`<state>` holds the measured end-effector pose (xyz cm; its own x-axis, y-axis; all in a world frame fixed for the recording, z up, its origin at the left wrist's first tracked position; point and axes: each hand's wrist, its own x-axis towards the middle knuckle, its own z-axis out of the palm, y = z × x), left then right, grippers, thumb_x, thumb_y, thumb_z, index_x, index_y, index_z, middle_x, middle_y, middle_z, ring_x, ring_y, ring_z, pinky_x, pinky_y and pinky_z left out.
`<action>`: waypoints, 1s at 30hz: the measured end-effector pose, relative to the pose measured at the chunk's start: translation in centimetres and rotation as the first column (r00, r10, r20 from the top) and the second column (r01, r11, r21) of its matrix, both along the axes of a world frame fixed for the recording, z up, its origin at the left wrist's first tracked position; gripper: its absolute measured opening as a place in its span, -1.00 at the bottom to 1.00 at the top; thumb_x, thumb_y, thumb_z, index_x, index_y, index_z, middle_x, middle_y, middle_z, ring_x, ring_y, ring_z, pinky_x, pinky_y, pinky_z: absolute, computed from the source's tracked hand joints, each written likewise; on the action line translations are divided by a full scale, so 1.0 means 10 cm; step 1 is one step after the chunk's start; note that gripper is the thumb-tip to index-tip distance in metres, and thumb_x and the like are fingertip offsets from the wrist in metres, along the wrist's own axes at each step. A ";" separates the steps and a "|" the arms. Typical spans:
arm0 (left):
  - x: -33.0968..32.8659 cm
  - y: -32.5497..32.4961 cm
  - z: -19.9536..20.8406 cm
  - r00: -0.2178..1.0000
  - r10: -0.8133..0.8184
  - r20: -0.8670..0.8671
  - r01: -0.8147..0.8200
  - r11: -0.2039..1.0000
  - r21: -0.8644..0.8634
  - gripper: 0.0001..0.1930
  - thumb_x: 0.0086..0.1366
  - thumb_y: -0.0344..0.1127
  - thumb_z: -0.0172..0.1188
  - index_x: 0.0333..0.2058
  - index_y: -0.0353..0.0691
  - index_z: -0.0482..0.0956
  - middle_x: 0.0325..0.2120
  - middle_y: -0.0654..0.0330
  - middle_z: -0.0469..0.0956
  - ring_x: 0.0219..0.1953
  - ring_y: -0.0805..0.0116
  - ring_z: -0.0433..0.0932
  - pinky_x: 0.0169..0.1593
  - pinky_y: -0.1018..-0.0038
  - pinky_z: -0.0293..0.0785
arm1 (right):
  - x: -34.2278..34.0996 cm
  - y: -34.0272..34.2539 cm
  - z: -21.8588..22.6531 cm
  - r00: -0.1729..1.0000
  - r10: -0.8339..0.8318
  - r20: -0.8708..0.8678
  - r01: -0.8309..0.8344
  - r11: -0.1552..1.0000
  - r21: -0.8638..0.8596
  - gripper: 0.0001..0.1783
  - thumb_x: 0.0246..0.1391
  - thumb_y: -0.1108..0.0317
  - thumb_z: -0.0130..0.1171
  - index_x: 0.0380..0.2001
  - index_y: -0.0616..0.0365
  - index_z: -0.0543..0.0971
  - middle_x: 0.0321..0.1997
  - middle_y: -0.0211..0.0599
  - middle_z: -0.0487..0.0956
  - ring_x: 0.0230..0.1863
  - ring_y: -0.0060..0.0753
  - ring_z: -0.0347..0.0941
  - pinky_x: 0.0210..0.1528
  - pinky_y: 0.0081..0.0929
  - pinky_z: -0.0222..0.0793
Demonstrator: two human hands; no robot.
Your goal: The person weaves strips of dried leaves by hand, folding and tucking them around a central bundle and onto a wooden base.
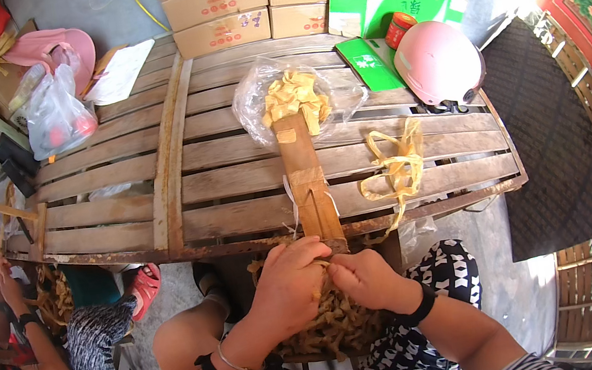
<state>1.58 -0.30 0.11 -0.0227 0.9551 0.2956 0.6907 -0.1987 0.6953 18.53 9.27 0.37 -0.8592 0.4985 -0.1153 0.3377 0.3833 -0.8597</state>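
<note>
My left hand (286,282) and my right hand (367,280) meet at the near end of a narrow wooden board (299,155), both closed with fingers pinched. Between them shows a bit of thin yellowish strip (321,263); most of it is hidden by my fingers. Beneath my hands, above my lap, lies a heap of brownish, twisted pieces (332,326). The board's far end reaches a clear plastic bag (247,107), opened out and holding a pile of flat yellow pieces (294,97).
On the slatted wooden table (231,168) lie a yellow plastic bag (403,164), a pink helmet (438,62), a red can (400,27) and a clear bag (59,114). Cardboard boxes (224,34) are stacked behind. Another person's hands (8,285) are at the left.
</note>
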 end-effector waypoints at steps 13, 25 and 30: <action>-0.24 -0.07 0.18 0.615 0.173 0.769 -0.226 0.973 -0.038 -0.81 0.31 -0.41 0.15 -0.35 -0.49 0.58 -0.16 0.03 0.54 -0.12 0.24 0.56 -0.10 0.44 0.54 | 0.07 0.15 0.16 0.994 -0.060 -0.086 -0.053 0.427 -0.903 -0.50 0.32 -0.06 -0.01 -0.49 0.13 0.54 -0.71 -0.66 0.21 -0.67 -0.74 -0.01 -0.61 -0.66 -0.16; -0.05 0.09 -0.16 0.166 0.292 0.942 0.014 0.954 -0.299 -0.92 0.25 -0.48 0.24 -0.29 -0.30 0.54 -0.52 0.23 0.54 -0.60 0.55 0.45 -0.51 0.63 0.37 | -0.04 0.23 0.24 0.949 -0.316 0.008 0.263 0.776 -0.573 -0.77 0.17 0.24 0.27 -0.42 0.19 0.60 -0.65 -0.59 0.40 -0.58 -0.78 0.21 -0.51 -0.74 0.12; -0.02 0.33 -0.22 0.233 0.413 0.881 -0.157 0.909 -0.385 -0.90 0.27 -0.41 0.23 -0.29 -0.31 0.54 -0.52 0.24 0.53 -0.59 0.54 0.45 -0.49 0.62 0.36 | -0.10 0.48 -0.17 0.917 -0.296 -0.268 0.331 0.938 0.098 -0.76 0.03 0.25 0.40 -0.44 0.13 0.56 -0.63 -0.42 0.53 -0.61 -0.59 0.41 -0.53 -0.59 0.32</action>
